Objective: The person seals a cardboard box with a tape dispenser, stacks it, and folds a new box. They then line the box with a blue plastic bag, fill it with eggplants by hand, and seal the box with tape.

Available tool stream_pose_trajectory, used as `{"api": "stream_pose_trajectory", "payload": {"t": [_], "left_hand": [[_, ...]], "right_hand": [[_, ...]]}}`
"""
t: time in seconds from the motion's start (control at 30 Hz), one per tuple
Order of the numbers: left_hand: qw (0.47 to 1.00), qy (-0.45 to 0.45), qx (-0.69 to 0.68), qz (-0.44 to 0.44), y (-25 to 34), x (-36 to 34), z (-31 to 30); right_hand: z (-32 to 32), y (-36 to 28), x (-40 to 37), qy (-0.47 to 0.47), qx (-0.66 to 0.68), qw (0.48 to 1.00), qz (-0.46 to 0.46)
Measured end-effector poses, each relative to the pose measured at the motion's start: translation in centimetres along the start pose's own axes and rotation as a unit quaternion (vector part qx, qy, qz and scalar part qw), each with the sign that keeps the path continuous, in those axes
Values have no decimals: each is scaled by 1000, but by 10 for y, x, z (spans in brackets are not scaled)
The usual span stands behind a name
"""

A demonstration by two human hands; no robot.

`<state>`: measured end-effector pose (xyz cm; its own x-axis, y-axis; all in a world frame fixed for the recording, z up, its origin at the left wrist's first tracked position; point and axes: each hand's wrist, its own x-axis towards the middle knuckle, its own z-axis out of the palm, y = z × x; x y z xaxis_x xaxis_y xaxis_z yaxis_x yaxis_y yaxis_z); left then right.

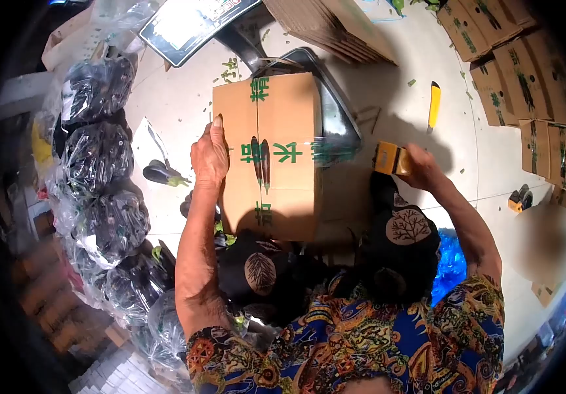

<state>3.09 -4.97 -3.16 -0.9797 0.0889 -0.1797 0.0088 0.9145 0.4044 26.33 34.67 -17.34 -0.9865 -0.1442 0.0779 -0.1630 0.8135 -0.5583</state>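
A closed cardboard box [289, 190] with green printed characters and a picture of long eggplants stands in front of me. It sits on a black scale platform [342, 115], which shows behind and to the right. My left hand [210, 152] grips the box's left edge, thumb lying on the top. Off the right side, my right hand [420, 169] is closed around a yellow tape dispenser [390, 159], apart from the box. Shiny clear tape [332, 151] shows at the box's right edge. The fingers under the dispenser are partly hidden.
Clear bags of eggplants [99, 157] line the left side. A loose eggplant [159, 172] and a yellow utility knife [434, 107] lie on the floor. Flattened cartons [332, 26] and a scale display [194, 26] are at the back. Packed boxes [519, 75] stand right; blue plastic [450, 262] lies near my leg.
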Motion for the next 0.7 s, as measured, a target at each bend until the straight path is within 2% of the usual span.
{"api": "stream_pose_trajectory", "payload": {"t": [0.07,0.13,0.27,0.3,0.37,0.43,0.47,0.53,0.6,0.63,0.67,0.7], "left_hand": [[1000,-2,-16,-4,-2,1,3],[998,17,-55,17,-9,2,10],[997,18,-76,9,-3,0,8],[997,17,-77,9,-3,-1,8],[996,13,-87,13,-2,-1,8],[994,13,-105,15,-1,-1,9],[995,10,-103,19,-1,1,8],[995,4,-98,24,-1,0,7],[988,16,-148,47,-1,-1,8],[985,-9,-171,20,0,-1,7],[981,-36,-190,-6,1,-2,5],[975,-50,-216,8,0,-1,3]], "right_hand": [[5,22,-26,-36,7,999,20],[-8,14,-32,-41,-2,998,46],[-15,-42,19,-125,-108,977,133],[-20,-61,44,-187,-102,963,166],[20,-58,64,-151,-220,963,32],[67,-69,115,-238,-112,954,140],[68,-93,137,-252,-279,926,-10],[42,-128,160,-357,-392,841,-111],[32,-126,165,-373,-309,875,21],[27,-124,163,-379,-263,884,84],[21,-121,157,-371,-234,891,118],[9,-118,149,-363,-203,896,152]]}}
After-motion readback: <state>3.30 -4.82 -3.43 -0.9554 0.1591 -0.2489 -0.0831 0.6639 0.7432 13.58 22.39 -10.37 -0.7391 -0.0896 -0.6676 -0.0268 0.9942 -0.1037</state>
